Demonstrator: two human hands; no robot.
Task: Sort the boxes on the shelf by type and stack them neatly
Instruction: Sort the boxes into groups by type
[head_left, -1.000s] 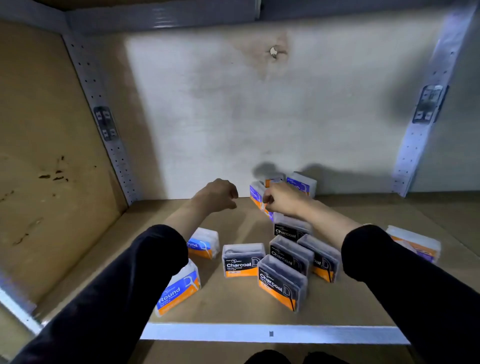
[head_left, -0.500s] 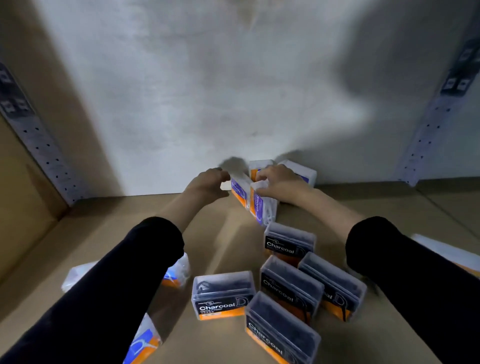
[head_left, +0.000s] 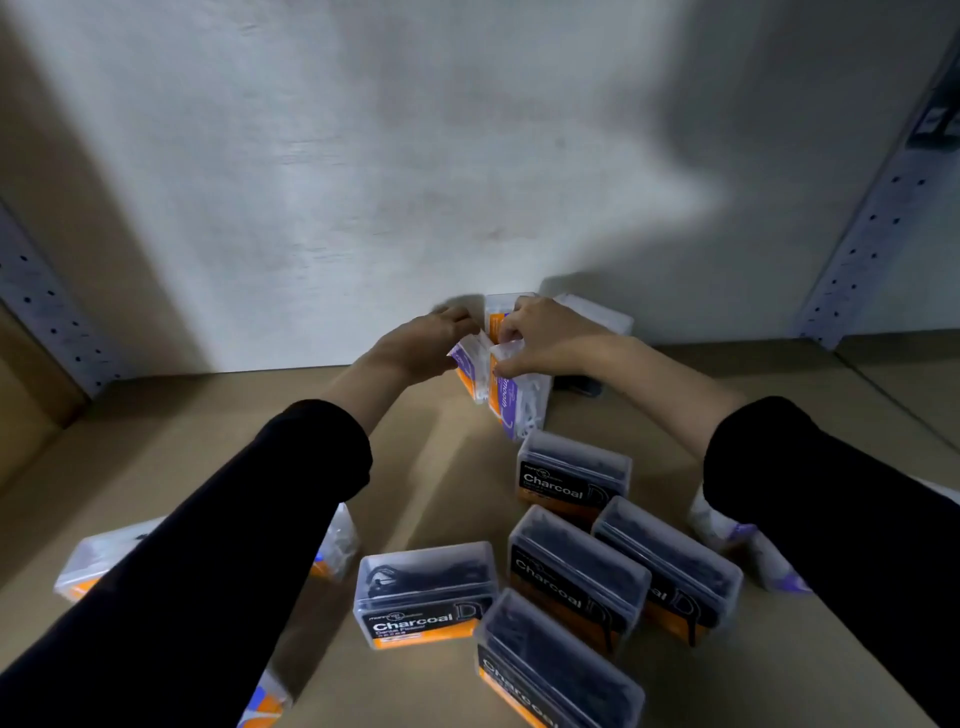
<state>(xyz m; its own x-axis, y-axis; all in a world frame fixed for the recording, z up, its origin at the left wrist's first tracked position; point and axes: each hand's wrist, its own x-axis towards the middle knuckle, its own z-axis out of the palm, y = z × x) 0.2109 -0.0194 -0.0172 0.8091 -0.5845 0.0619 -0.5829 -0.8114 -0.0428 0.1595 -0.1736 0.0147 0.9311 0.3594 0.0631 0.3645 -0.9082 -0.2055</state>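
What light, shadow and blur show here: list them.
Head view: bright patch on the back wall, dark shadows flanking it; head view: left hand and right hand, each gripping a purple box, throw a shadow behind; head view: nearest Charcoal box dim, slightly blurred.

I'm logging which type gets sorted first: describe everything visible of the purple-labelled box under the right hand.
The purple-labelled box is a clear plastic case with white picks inside and a purple and orange label reading, in part, "mooth". It stands on end on the shelf board near the back wall. The right hand pinches its top edge. A second purple box, held by the left hand, sits right beside it on the left; a Charcoal box stands just in front.
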